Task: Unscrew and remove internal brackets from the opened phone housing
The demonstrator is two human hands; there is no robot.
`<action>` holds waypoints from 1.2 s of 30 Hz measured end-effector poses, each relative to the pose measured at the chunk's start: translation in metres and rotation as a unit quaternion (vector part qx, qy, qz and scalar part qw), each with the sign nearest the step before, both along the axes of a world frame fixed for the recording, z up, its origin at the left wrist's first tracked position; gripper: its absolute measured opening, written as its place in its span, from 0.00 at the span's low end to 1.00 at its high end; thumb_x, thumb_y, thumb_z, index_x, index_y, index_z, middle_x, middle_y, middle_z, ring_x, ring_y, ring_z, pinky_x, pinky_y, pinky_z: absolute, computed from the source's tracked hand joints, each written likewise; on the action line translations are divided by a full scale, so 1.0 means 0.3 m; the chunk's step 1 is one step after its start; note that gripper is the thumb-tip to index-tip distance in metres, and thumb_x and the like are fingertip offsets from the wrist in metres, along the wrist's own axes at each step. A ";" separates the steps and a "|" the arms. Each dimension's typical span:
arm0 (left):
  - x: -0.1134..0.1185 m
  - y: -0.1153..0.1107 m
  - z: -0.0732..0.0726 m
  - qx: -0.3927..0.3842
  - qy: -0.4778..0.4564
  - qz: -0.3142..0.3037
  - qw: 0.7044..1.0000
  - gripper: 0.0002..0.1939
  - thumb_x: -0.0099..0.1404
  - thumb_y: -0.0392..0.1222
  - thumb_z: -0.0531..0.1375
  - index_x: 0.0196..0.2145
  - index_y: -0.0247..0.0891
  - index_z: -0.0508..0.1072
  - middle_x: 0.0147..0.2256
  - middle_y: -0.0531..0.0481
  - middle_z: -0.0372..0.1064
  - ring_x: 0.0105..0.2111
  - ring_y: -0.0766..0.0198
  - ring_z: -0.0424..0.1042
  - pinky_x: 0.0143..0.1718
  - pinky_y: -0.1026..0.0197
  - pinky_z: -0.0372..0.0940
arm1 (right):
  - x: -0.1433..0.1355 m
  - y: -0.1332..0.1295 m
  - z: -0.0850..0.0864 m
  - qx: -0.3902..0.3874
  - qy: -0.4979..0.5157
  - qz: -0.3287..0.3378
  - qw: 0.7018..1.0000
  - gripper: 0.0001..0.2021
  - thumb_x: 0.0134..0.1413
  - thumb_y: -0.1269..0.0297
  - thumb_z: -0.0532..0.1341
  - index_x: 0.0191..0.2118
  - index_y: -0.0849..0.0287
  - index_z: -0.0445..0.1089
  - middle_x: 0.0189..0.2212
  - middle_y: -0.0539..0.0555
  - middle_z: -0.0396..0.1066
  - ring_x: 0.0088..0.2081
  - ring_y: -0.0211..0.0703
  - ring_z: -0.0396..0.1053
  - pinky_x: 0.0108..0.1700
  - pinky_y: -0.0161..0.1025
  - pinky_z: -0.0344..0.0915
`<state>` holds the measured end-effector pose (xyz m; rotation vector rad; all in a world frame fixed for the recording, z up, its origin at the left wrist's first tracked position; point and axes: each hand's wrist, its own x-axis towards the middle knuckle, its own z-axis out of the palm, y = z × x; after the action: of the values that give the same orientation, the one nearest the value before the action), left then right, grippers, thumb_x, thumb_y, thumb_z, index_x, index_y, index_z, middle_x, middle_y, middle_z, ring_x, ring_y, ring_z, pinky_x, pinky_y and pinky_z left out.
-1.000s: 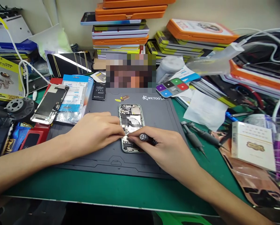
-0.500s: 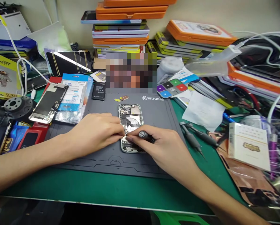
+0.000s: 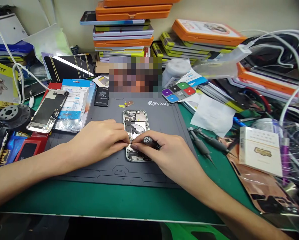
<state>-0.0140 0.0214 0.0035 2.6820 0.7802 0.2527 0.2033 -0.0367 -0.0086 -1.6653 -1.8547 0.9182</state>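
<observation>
An opened phone (image 3: 136, 126) lies on the dark grey work mat (image 3: 106, 173), its inner boards and parts bare. My left hand (image 3: 101, 140) comes in from the left, fingertips pinched together over the phone's left side; what they hold, if anything, is too small to make out. From the right, my right hand (image 3: 164, 146) reaches over the phone's lower half with thumb and forefinger pinched close to the left fingertips. A dark screwdriver (image 3: 149, 141) lies in that hand, its round end cap showing between thumb and forefinger. The screwdriver's tip is hidden.
Left of the mat lie a removed phone screen (image 3: 48, 111) and blue-white packets (image 3: 74, 110). A battery (image 3: 101, 96) sits near the mat's top. More screwdrivers (image 3: 201, 145), a white box (image 3: 260, 150) and cables (image 3: 295, 66) crowd the right. Stacked orange cases (image 3: 131, 13) stand behind.
The whole view has shifted slightly, so things appear a little further left. Both hands stay at the phone in nearly the same pose, fingertips close together.
</observation>
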 end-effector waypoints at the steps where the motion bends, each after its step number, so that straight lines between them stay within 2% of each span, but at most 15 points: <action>1: 0.001 0.000 0.001 -0.004 0.001 0.003 1.000 0.05 0.73 0.41 0.62 0.40 0.40 0.78 0.37 0.53 0.76 0.37 0.62 0.72 0.35 0.61 0.60 | 0.000 -0.001 0.000 0.003 0.000 0.001 1.000 0.06 0.61 0.64 0.64 0.34 0.51 0.79 0.29 0.47 0.81 0.31 0.45 0.77 0.33 0.39 0.66; 10: 0.008 0.000 0.007 -0.037 -0.007 0.011 0.999 0.04 0.73 0.40 0.62 0.41 0.40 0.78 0.37 0.53 0.76 0.38 0.63 0.73 0.36 0.63 0.60 | 0.002 -0.004 -0.004 0.017 -0.014 -0.002 1.000 0.06 0.61 0.65 0.65 0.34 0.50 0.79 0.30 0.46 0.82 0.32 0.45 0.78 0.33 0.38 0.66; 19: 0.010 0.001 0.000 -0.031 -0.003 0.010 0.999 0.03 0.71 0.39 0.63 0.40 0.40 0.78 0.37 0.53 0.76 0.37 0.62 0.72 0.35 0.62 0.60 | 0.001 0.004 0.005 -0.009 -0.010 -0.012 1.000 0.07 0.60 0.62 0.66 0.31 0.52 0.79 0.25 0.46 0.78 0.27 0.42 0.74 0.30 0.37 0.63; 25: 0.009 0.001 -0.001 -0.021 -0.008 0.004 1.000 0.03 0.71 0.39 0.63 0.39 0.40 0.78 0.36 0.53 0.76 0.37 0.62 0.72 0.35 0.62 0.60 | 0.002 0.010 0.011 -0.008 -0.011 0.002 1.000 0.07 0.61 0.63 0.65 0.33 0.51 0.80 0.30 0.47 0.81 0.31 0.43 0.77 0.31 0.37 0.65; 31: 0.007 0.000 -0.002 -0.021 -0.003 0.008 1.000 0.04 0.72 0.40 0.63 0.40 0.40 0.78 0.36 0.53 0.76 0.37 0.62 0.72 0.35 0.61 0.60 | -0.003 0.000 0.007 0.007 -0.013 -0.014 1.000 0.04 0.59 0.64 0.66 0.34 0.51 0.79 0.26 0.45 0.79 0.27 0.41 0.75 0.31 0.37 0.64; 36: 0.010 -0.003 0.007 -0.046 -0.010 0.016 0.999 0.04 0.72 0.40 0.63 0.41 0.40 0.78 0.37 0.53 0.76 0.38 0.62 0.72 0.36 0.61 0.61 | -0.001 -0.007 0.004 0.022 0.000 -0.011 1.000 0.03 0.60 0.63 0.66 0.35 0.51 0.78 0.27 0.45 0.79 0.27 0.40 0.75 0.31 0.36 0.65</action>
<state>-0.0110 0.0204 0.0055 2.5792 0.8093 0.2441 0.2029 -0.0387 -0.0075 -1.6571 -1.8400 0.8617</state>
